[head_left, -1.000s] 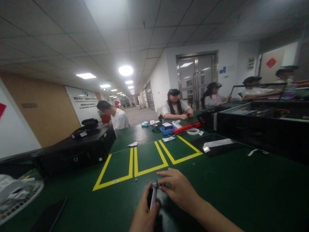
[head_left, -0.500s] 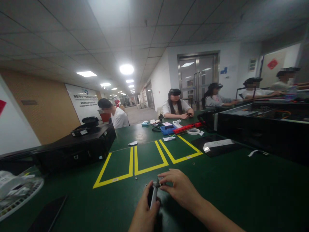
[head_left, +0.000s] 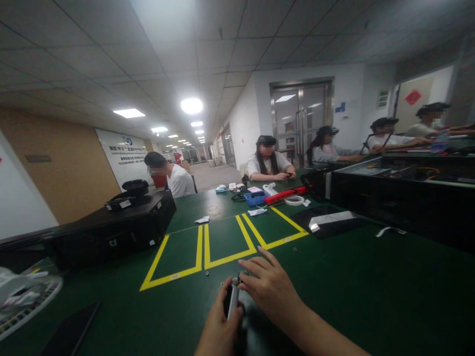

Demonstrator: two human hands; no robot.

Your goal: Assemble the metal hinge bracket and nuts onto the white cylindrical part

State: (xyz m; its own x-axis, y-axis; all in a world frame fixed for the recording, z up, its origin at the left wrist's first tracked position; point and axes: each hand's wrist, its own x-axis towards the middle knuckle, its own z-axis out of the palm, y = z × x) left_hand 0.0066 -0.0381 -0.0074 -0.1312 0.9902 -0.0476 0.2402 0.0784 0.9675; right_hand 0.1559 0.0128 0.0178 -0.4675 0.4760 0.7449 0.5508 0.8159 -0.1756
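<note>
My left hand [head_left: 221,316] is closed round a slim white device with a dark face [head_left: 232,300], held above the near part of the green table [head_left: 334,291]. At the far end of the device, my right hand [head_left: 270,284] pinches a small metallic part [head_left: 239,278] between thumb and finger, its other fingers raised. The part touches or nearly touches the device's tip; its exact kind is too small to make out. A small nut-like ring [head_left: 207,273] lies on the table just beyond my hands.
Yellow tape frames [head_left: 228,261] mark the table ahead. Behind them are a blue basket [head_left: 256,199], a red strip [head_left: 285,195] and a tape roll [head_left: 294,200]. Black cases [head_left: 115,232] stand left, a white basket [head_left: 33,309] nearer. A person [head_left: 269,165] sits opposite.
The view has shifted slightly. My right hand has moved a little closer to the device's end, its upper fingers lifting and spreading. The left hand keeps its hold.
</note>
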